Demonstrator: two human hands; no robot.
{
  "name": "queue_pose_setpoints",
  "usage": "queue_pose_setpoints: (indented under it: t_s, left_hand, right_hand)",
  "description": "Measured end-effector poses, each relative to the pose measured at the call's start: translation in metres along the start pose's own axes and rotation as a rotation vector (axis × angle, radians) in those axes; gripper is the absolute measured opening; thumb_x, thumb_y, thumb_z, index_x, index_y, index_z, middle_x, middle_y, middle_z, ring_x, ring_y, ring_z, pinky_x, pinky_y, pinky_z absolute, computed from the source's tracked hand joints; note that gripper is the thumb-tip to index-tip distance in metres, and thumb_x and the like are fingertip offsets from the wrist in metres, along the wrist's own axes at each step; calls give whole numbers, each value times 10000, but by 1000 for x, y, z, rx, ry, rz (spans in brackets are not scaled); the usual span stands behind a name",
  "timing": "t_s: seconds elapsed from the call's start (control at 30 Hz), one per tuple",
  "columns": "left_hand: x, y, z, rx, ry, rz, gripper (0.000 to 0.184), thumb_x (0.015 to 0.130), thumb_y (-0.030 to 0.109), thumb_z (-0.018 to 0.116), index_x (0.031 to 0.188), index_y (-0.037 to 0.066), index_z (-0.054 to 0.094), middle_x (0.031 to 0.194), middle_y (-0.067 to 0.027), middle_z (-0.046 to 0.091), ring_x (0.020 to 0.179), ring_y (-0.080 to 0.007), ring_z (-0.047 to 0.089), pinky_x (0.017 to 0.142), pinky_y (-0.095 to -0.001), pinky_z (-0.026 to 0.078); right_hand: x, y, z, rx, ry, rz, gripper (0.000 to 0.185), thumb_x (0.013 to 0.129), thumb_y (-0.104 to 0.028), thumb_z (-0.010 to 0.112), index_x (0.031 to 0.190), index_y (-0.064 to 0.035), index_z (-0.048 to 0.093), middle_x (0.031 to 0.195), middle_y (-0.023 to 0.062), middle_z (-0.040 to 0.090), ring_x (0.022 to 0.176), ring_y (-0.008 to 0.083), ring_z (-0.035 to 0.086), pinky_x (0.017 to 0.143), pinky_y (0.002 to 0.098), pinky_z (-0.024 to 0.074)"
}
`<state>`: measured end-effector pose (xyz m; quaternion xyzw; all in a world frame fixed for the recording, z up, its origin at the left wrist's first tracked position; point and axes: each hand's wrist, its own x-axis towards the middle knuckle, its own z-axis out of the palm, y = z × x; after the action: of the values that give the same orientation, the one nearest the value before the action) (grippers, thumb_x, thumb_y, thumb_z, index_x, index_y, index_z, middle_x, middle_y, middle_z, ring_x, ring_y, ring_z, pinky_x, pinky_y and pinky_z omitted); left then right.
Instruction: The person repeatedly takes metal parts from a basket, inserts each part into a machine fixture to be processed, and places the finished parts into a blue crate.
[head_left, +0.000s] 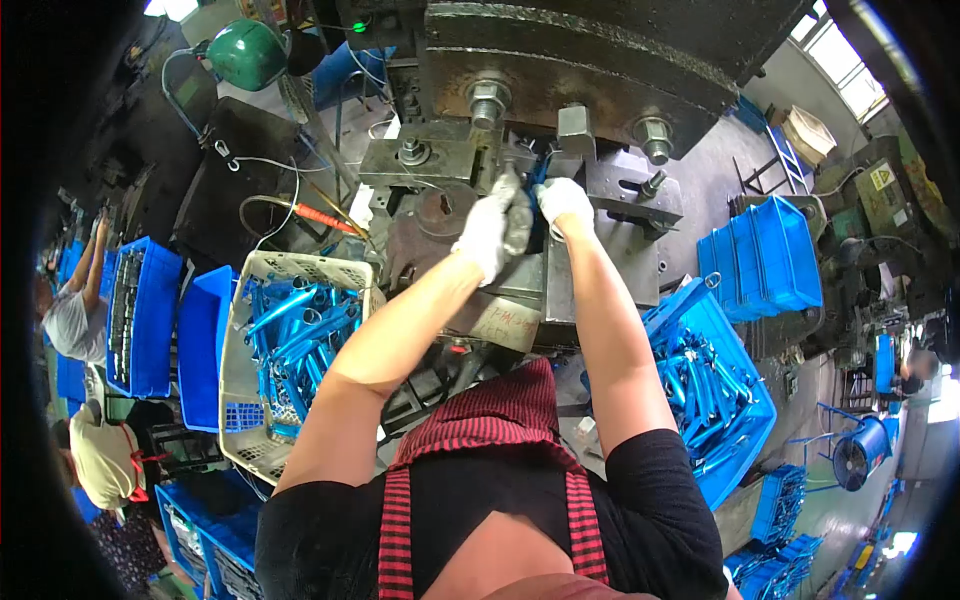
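Note:
Both of my hands wear white gloves and reach into the press under its ram. My left hand [487, 232] is beside the die, its soiled grey fingers stretched forward and a little apart; I see nothing held in it. Just right of it, my right hand [564, 204] has its fingers curled at the near end of a blue metal part [540, 174], which lies among the die blocks and is mostly hidden. A steel block [634, 190] with a slot and bolt is right of that hand. Left of my left hand is a round steel piece [445, 210].
A white crate [250, 345] of blue metal parts stands at left; a blue bin [755, 400] of similar parts is at right. Above my hands hangs the heavy press ram [570, 75] with large bolts. Stacked blue bins [760, 258] stand farther right. Other people [105, 455] are at far left.

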<state>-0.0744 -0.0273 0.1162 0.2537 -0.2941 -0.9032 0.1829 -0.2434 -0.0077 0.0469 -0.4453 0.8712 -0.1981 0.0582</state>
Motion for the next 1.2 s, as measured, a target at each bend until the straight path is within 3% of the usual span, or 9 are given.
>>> queue_pose_setpoints:
  t_s: [0.2, 0.27, 0.5, 0.6, 0.67, 0.77, 0.87, 1.0, 1.2]
  left_hand:
    - [32, -67, 32, 21, 37, -119, 257, 884, 400, 464, 753, 178, 463, 543, 68, 439, 390, -54, 354, 341, -180, 249]
    - [54, -98, 20, -123, -96, -218, 242, 897, 391, 434, 789, 176, 459, 576, 60, 446, 420, -67, 371, 354, -193, 262]
    - [66, -125, 16, 26, 93, -195, 269, 901, 443, 381, 809, 207, 473, 598, 43, 475, 438, -99, 419, 351, -223, 296]
    - [68, -126, 12, 72, 84, -177, 277, 897, 452, 385, 810, 204, 472, 588, 45, 470, 430, -92, 414, 346, -217, 295]
    - [66, -127, 14, 91, 105, -172, 300, 892, 462, 394, 822, 182, 476, 586, 33, 476, 427, -99, 423, 349, -224, 301]
    - [65, -125, 16, 140, 146, -145, 343, 889, 465, 401, 851, 135, 490, 588, 7, 490, 425, -120, 445, 357, -244, 329]
    - [68, -125, 11, 69, 75, -160, 348, 901, 445, 385, 838, 123, 500, 588, 1, 494, 429, -119, 446, 360, -242, 344]
    - [71, -125, 12, 7, 71, -194, 316, 908, 424, 379, 840, 143, 508, 605, 15, 478, 451, -108, 437, 369, -233, 321]
    - [53, -97, 21, -126, -99, -260, 234, 895, 356, 442, 781, 155, 484, 591, 23, 459, 447, -104, 415, 377, -239, 321]
  right_hand:
    - [-77, 68, -10, 815, 336, 126, 270, 786, -205, 556, 974, -18, 603, 949, 161, 616, 905, 298, 581, 813, 337, 439]
    - [-128, 101, -26, 435, 350, 203, 272, 792, -218, 543, 964, -17, 605, 958, 175, 608, 922, 308, 572, 822, 344, 434]
    - [-241, 208, -61, -153, -34, 558, 260, 802, -278, 484, 935, -106, 625, 933, 132, 615, 903, 308, 571, 789, 383, 444]
    - [-244, 313, -27, -64, -49, 705, 294, 824, -292, 456, 827, -41, 609, 765, 171, 625, 657, 298, 599, 634, 388, 468]
    - [-221, 313, -34, 1123, 143, 1203, 461, 878, -431, 349, 755, -35, 552, 567, 61, 544, 385, 116, 395, 341, 268, 296]
    - [-183, 344, -19, 1674, 191, 1254, 572, 861, -587, 270, 950, -88, 535, 609, 22, 504, 412, 121, 402, 343, 232, 296]
    - [-162, 331, -4, 1615, 509, 1247, 640, 827, -656, 245, 949, -92, 522, 595, 32, 504, 424, 137, 440, 345, 233, 322]
    - [-210, 308, -21, 1607, 173, 1140, 478, 835, -492, 445, 1028, -60, 515, 776, 72, 597, 466, 177, 489, 390, 259, 383]
    - [-266, 180, -90, 183, 293, 426, 658, 741, -203, 633, 1296, -6, 341, 1028, 145, 578, 856, 227, 559, 794, 294, 439]
